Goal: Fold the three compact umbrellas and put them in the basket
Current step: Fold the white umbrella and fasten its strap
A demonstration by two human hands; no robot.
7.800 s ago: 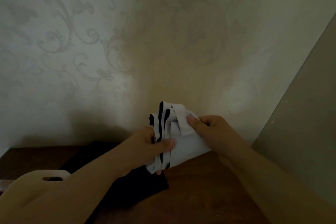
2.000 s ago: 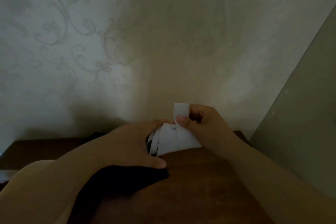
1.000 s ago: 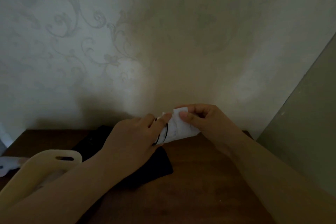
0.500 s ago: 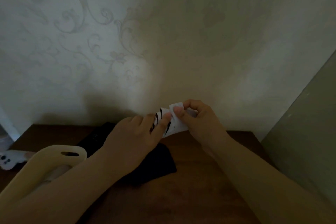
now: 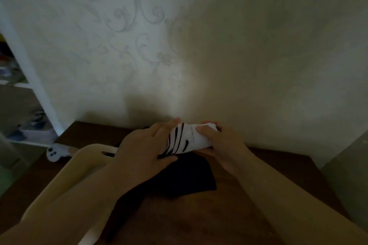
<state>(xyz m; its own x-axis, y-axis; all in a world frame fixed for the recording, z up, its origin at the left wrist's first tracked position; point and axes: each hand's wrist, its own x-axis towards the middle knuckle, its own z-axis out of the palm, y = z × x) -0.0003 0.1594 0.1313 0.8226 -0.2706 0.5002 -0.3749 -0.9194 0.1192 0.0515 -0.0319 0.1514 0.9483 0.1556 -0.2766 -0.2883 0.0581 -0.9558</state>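
Note:
A white compact umbrella with black stripes (image 5: 186,139) is bundled up above the brown table (image 5: 258,185), close to the wall. My left hand (image 5: 143,149) holds its striped left end, thumb under and fingers lying over it. My right hand (image 5: 223,141) grips the white right end, thumb pressed on the fabric. A black umbrella (image 5: 189,177) lies flat on the table beneath both hands. The cream basket (image 5: 79,165) stands at the left, its handle slot just beside my left wrist; my left forearm hides most of it.
A patterned wall rises directly behind the table. A small white toy-like object with dark dots (image 5: 54,152) lies at the table's left back corner. White shelving (image 5: 23,85) stands beyond it on the left. A grey panel (image 5: 346,175) borders the table on the right.
The view has tilted so more of the table and basket shows. My right thumb has pressed the white strap down onto the bundle, and both hands have lowered slightly with the striped umbrella.

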